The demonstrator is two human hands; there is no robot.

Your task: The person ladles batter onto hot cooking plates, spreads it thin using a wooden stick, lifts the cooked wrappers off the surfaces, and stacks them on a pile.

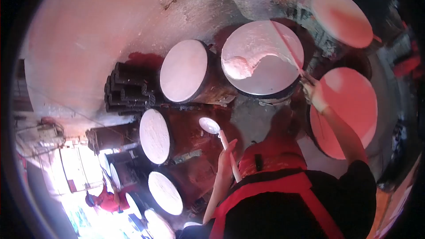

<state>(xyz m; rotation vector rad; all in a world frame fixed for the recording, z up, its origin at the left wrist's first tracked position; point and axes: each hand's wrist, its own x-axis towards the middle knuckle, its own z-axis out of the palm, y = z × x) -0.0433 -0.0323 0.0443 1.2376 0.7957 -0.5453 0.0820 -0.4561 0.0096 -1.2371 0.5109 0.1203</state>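
My right hand (312, 92) is closed on a long thin stick (285, 44), which lies across a round pan (270, 82) near its right rim. On the pan's surface is a thin pale layer with a thicker lump of batter (239, 67) at the left and a curved bare area below. My left hand (226, 157) is wrapped round the handle of a ladle (209, 125), whose pale round bowl is held away from the pan, over the floor.
Other round pale-topped drums stand around: one left of the pan (183, 71), one at the right (343, 110), one at the upper right (342, 17) and several lower left. Dark cylinders (128, 88) are stacked by the wall. A person in red (108, 199) is at the lower left.
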